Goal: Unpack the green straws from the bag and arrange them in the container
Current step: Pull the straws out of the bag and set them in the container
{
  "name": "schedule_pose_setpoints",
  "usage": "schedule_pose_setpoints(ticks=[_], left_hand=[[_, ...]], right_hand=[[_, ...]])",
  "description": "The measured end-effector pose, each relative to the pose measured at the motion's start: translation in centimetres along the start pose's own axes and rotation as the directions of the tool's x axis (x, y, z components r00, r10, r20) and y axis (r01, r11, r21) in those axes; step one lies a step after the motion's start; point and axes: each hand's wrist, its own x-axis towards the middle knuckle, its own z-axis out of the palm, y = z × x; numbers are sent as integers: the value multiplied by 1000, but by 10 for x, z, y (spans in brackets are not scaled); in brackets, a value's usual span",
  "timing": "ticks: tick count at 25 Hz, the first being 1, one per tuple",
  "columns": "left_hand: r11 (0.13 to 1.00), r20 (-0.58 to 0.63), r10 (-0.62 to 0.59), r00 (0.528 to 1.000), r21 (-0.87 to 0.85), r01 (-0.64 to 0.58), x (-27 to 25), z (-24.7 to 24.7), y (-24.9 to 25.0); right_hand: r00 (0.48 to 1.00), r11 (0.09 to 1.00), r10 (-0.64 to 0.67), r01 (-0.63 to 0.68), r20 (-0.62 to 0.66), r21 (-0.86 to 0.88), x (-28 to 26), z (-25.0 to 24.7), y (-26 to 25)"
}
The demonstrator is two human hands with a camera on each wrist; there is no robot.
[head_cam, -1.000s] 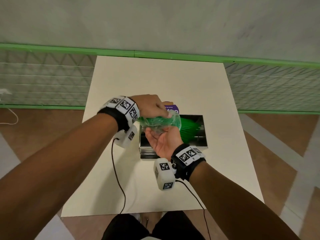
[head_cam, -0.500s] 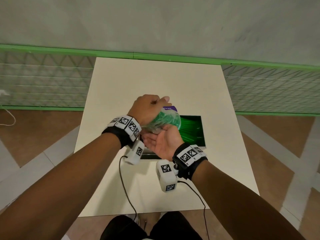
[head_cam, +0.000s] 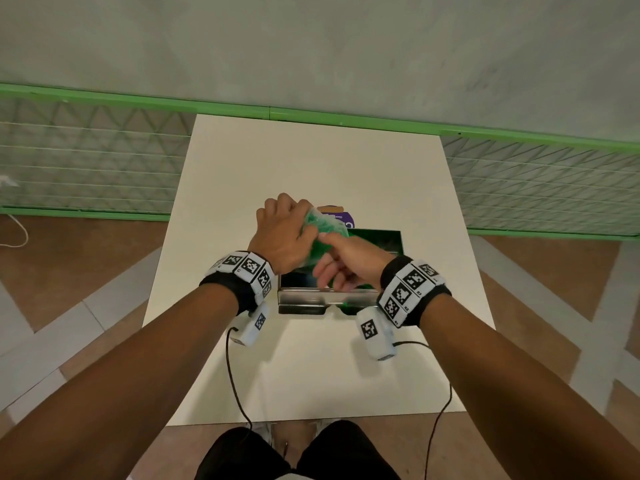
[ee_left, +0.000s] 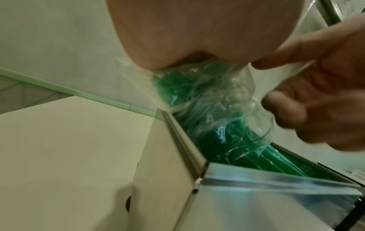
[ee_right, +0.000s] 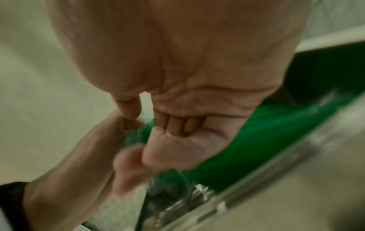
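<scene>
My left hand [head_cam: 284,237] grips a clear plastic bag [head_cam: 325,230] of green straws and holds it tilted, mouth down, over the left end of the metal container [head_cam: 301,299]. In the left wrist view the crumpled bag [ee_left: 201,96] hangs from my palm with straws [ee_left: 280,162] sliding out into the box. My right hand [head_cam: 343,265] is at the bag's right side, index finger on the film, other fingers curled; its thumb is hidden. More green straws [head_cam: 377,242] lie inside the container, blurred in the right wrist view [ee_right: 276,125].
The container stands mid-table on a white tabletop [head_cam: 311,161]. A purple printed label [head_cam: 341,216] shows just behind the bag. Green-railed mesh fencing [head_cam: 519,174] runs behind the table. Wrist-camera cables hang over the near table edge [head_cam: 235,393].
My left hand has turned and raised the bag from lying flat to tilted steeply over the container. My right hand left its palm-up place under the bag and came to its right side.
</scene>
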Motion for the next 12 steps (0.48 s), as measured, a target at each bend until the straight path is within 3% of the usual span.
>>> schedule_pose_setpoints(ticks=[1, 2, 3, 4, 5, 6, 8, 9, 12], left_hand=[[1000, -11, 12, 1000, 12, -12, -2, 2, -1], [1000, -19, 15, 1000, 5, -15, -4, 4, -1], [1000, -32, 10, 999, -21, -11, -5, 6, -1], [999, -50, 5, 999, -48, -7, -5, 8, -2], [998, -68, 10, 998, -63, -14, -6, 10, -2], [997, -79, 21, 997, -66, -26, -7, 10, 0], [996, -81, 46, 996, -77, -52, -10, 13, 1], [992, -89, 47, 995, -111, -57, -11, 13, 2], [931, -185, -63, 981, -366, -9, -13, 7, 4]], right_hand=[[984, 989, -137, 129, -115, -73, -1, -7, 0], [926, 958, -276, 244, -255, -151, 0, -13, 1], [834, 920, -386, 317, -395, -230, 0, -20, 2], [752, 894, -443, 336, -488, -295, 2, -25, 5], [724, 881, -466, 329, -508, -340, 2, -29, 9], [758, 868, -469, 302, -453, -394, 4, -31, 14], [873, 815, -422, 246, -245, -525, 12, -31, 28], [897, 783, -403, 236, -180, -576, 15, -30, 34], [887, 718, -435, 237, -155, -654, 24, -26, 46]])
